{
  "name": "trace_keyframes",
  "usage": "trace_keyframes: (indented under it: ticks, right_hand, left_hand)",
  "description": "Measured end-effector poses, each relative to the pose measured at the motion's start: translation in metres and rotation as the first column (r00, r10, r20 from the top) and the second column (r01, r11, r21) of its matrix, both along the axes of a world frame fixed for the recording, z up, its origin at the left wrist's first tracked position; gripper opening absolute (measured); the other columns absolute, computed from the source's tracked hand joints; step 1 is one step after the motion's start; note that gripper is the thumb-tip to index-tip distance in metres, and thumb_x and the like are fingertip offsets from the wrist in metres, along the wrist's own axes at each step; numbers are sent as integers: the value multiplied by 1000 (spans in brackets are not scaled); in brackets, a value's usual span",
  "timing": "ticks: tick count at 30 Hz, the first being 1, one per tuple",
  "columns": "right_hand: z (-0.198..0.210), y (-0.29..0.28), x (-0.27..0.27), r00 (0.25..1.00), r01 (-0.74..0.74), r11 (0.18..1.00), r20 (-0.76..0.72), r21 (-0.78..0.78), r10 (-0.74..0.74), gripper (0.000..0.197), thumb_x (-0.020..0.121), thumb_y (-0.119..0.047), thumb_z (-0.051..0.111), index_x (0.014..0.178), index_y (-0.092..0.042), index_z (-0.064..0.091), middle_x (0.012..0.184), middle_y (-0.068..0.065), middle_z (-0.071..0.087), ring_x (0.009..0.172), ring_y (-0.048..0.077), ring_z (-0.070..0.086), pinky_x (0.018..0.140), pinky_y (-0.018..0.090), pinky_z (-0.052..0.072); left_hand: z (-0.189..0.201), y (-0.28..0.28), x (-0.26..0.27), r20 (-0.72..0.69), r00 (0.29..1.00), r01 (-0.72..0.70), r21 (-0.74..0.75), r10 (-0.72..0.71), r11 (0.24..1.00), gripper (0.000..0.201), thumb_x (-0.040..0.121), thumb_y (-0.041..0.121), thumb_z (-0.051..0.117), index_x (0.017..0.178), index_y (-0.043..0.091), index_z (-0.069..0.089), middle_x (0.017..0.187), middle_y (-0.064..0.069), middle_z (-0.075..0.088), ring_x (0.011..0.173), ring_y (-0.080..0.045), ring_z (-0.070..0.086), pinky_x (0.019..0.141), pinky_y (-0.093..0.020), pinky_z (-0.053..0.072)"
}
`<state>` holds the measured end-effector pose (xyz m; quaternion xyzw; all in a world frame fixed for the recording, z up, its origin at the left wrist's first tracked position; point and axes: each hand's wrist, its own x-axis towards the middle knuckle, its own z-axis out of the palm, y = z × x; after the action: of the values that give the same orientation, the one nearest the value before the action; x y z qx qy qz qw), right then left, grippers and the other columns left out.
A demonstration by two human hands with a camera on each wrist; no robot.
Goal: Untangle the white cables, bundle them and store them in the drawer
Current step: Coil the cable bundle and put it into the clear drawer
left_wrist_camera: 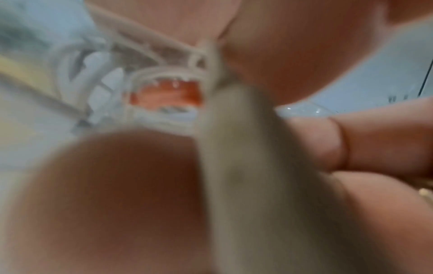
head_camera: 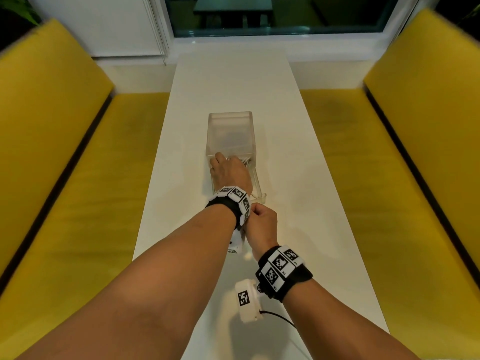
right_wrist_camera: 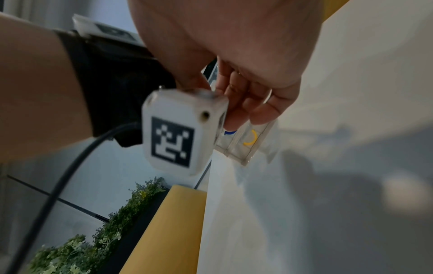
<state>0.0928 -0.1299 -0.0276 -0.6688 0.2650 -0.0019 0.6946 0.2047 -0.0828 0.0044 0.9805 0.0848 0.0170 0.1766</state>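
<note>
A clear plastic drawer box stands mid-table with its drawer pulled out toward me. My left hand reaches into the drawer, palm down. Its fingers curl round a bundle of white cables, which is blurred in the left wrist view. More white cable loops lie ahead of the hand inside the drawer. A little of the cables shows past the knuckles. My right hand is at the drawer's near end, with its fingers curled over the clear front wall.
The white table is long and narrow, with yellow benches on both sides and a window at the far end. A yellow band and a blue one show through the drawer front. My arms are close together.
</note>
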Motion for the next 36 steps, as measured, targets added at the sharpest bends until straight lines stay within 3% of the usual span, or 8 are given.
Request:
trace_keyframes:
  ticks: [5,8,13,18,25,29,33,36]
  right_hand:
    - [1,-1,1,1000,-7,1000,23,13,7,30,88,-12,68,58,-13,65,56,0,60,56,14,51,60,29,47]
    - [-2,0,2,1000,7,1000,16,28,-7,27,88,-15,69,61,-11,68,60,5,63,59,16,54,62,30,49]
    - [4,0,-1,1000,4,999,6,54,-4,25,88,-9,68,63,-6,67,56,2,61,50,9,51,56,25,44]
    - [5,-3,6,999,40,998,19,47,-41,15,79,-3,66,72,10,67,64,12,61,60,18,51,57,28,43]
    - [4,-7,11,997,76,984,-15,160,-74,18,87,-11,67,76,3,67,72,13,63,67,21,54,58,31,45]
    - [2,1,13,999,43,989,-13,138,-42,20,87,-13,68,68,-8,68,72,9,66,66,18,56,61,30,46]
    - [1,8,15,998,51,989,-45,142,-45,17,84,-13,69,67,-11,70,73,6,69,66,17,57,60,30,45]
    - [1,7,16,997,66,987,-48,145,-60,18,83,-18,72,67,-11,68,73,7,67,65,17,56,60,30,44]
  left_hand:
    - [1,12,-1,110,991,-28,-403,79,915,20,88,25,74,88,6,72,99,-14,71,96,-32,67,77,-34,52]
    - [9,16,-9,111,978,-83,-578,179,812,24,80,22,84,98,11,72,102,-5,71,93,-23,68,80,-33,56]
    - [11,19,-20,224,968,178,-278,-117,944,13,94,21,69,92,11,77,106,-6,69,101,-24,61,93,-34,43]
    - [18,26,-21,61,952,306,-139,-301,942,29,93,10,50,66,13,60,74,-3,60,71,-24,59,60,-28,35]
    - [23,33,-15,-1,933,346,-281,-360,895,34,98,17,43,72,2,59,83,-13,65,73,-27,57,67,-41,48]
    - [42,41,-4,-149,900,377,-203,-409,904,48,100,37,45,67,7,62,79,-12,68,80,-28,59,89,-47,45]
    - [49,40,-3,-265,864,456,55,-428,888,33,96,47,53,110,26,73,121,-7,52,121,-33,37,98,-49,30]
    - [43,44,-4,-212,874,448,4,-437,894,37,98,36,59,132,23,64,132,-13,42,128,-35,34,108,-46,31]
